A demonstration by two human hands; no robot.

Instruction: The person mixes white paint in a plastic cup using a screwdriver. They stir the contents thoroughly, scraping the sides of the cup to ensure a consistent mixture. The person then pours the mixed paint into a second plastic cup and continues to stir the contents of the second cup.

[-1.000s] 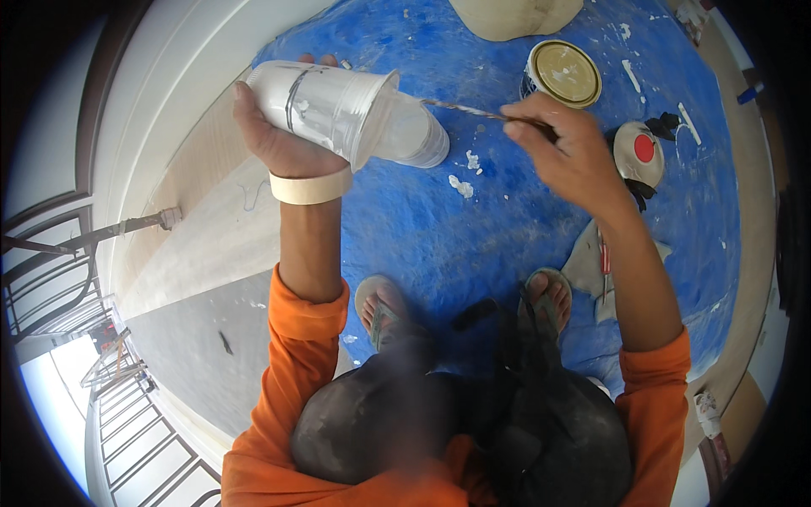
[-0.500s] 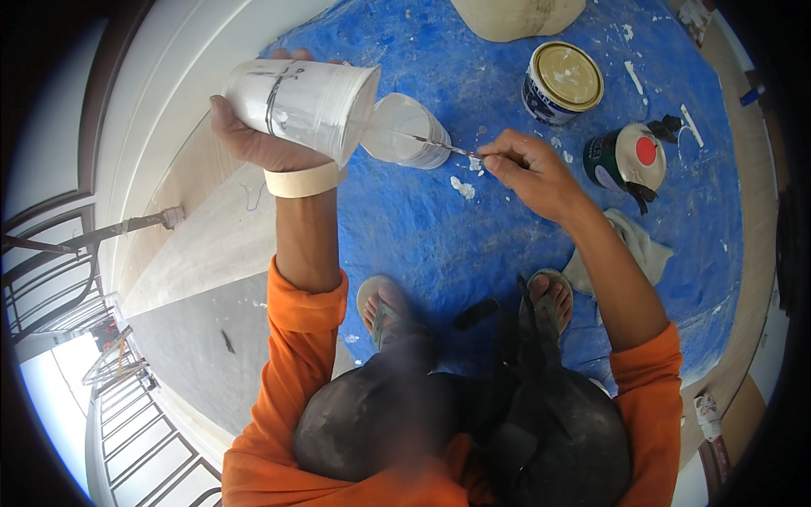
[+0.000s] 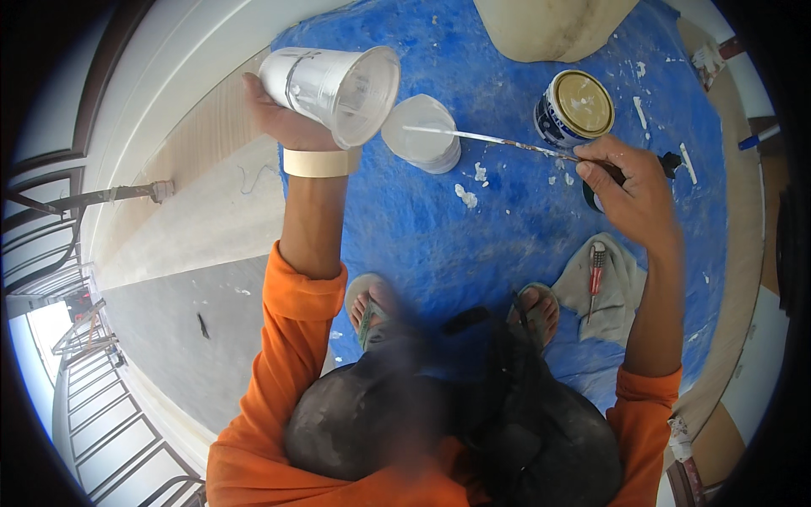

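The left hand (image 3: 283, 118) was closed around a clear plastic cup (image 3: 331, 84), which it held tilted on its side, the open mouth pointing toward the right. A roll of beige tape (image 3: 319, 162) sat on the left wrist like a bracelet. Just beside the cup's mouth, a small white plastic container (image 3: 422, 135) stood on the blue paint-spattered floor sheet (image 3: 507, 245). The right hand (image 3: 629, 194) gripped a thin paint-stained stick (image 3: 494, 141), and its far end lay over the white container. Near the right hand stood a round paint can with a yellow lid (image 3: 576, 108). A red-handled screwdriver (image 3: 596, 269) lay on a grey cloth (image 3: 612, 291) under the right forearm.
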